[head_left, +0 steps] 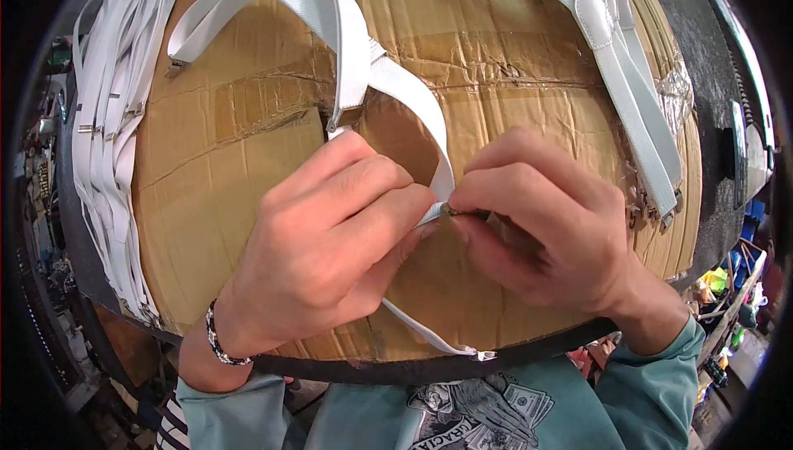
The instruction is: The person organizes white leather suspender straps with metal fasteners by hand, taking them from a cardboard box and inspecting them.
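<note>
Hands meet at the middle of the work surface. Left hand (330, 243) is curled nearly closed, its thumb and forefinger pinching a white elastic strap (417, 111) just where the strap comes down to the fingertips. Right hand (545, 227) is likewise bent tight, fingertips pressed against those of the left and nipping a small dark metal piece (457, 212) at the strap's end; what kind of fitting it is cannot be made out. A beaded bracelet (216, 341) sits on the left wrist, and teal sleeves (652, 384) cover both forearms.

From the pinch the strap loops up and over to the upper left, past a metal slider (334, 123), while another length runs down under the left hand to a metal tip (483, 356) at the near edge. All of it lies on a flattened cardboard sheet (248, 202), taped in places. A heap of white straps (107, 136) hangs along the left edge, and a few more straps (628, 78) lie at the upper right.
</note>
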Action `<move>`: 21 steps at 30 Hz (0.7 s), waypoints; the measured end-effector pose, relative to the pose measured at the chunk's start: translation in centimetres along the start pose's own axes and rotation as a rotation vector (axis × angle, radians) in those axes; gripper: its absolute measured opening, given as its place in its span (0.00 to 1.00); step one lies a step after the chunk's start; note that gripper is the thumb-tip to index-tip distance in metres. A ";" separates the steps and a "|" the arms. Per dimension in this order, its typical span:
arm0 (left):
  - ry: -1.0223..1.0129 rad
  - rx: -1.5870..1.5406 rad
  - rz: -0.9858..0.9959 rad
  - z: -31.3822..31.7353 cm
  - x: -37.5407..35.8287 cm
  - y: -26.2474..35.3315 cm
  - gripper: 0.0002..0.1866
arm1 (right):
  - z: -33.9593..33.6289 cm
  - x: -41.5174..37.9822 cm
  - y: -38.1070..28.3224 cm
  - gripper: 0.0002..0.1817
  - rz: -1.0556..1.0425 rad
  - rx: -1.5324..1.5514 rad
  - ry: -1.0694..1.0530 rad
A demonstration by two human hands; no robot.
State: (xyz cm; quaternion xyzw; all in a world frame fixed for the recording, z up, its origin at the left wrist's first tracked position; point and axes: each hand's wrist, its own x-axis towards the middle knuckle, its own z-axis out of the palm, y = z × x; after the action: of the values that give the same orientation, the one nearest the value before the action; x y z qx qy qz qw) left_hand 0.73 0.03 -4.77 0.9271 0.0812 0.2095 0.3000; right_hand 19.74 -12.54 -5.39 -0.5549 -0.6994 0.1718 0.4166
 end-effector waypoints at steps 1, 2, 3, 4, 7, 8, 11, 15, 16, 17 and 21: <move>-0.002 -0.004 -0.005 0.0 0.0 0.0 0.18 | 0.2 -0.2 0.0 0.14 -0.018 -0.004 -0.004; -0.004 -0.009 -0.011 0.0 0.0 0.1 0.18 | 0.4 -0.4 0.1 0.14 -0.037 -0.008 -0.009; -0.005 -0.012 -0.013 -0.1 0.1 0.1 0.18 | 0.5 -0.6 0.0 0.14 -0.050 -0.008 -0.021; 0.000 -0.011 -0.014 -0.1 0.1 0.1 0.18 | 0.4 -0.6 0.1 0.14 -0.046 -0.009 -0.039; 0.011 -0.018 -0.008 -0.1 0.0 0.0 0.18 | 0.2 -0.7 0.1 0.14 -0.033 0.000 -0.088; 0.013 -0.024 -0.002 0.0 -0.1 -0.1 0.18 | 0.2 -0.5 0.1 0.14 -0.029 0.006 -0.074; 0.007 -0.036 -0.006 -0.1 -0.2 -0.2 0.18 | -0.2 -0.1 -0.1 0.14 -0.028 0.009 0.000; -0.002 -0.040 -0.013 -0.1 -0.1 0.0 0.18 | -0.1 0.2 0.0 0.14 -0.081 -0.037 0.036; -0.003 -0.038 -0.011 -0.2 -0.1 0.0 0.18 | 0.2 0.1 0.3 0.14 -0.106 -0.043 0.029; -0.005 -0.037 -0.008 -0.2 -0.1 0.0 0.18 | 0.3 0.0 0.4 0.14 -0.130 -0.063 0.024; -0.014 -0.030 -0.004 -0.1 0.0 0.0 0.18 | 0.2 -0.2 0.1 0.14 -0.181 -0.163 -0.008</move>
State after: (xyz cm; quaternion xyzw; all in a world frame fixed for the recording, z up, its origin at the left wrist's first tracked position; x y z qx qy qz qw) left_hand 0.66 0.07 -4.67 0.9238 0.0778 0.2035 0.3147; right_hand 19.66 -12.60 -5.64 -0.5208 -0.7598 0.0783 0.3812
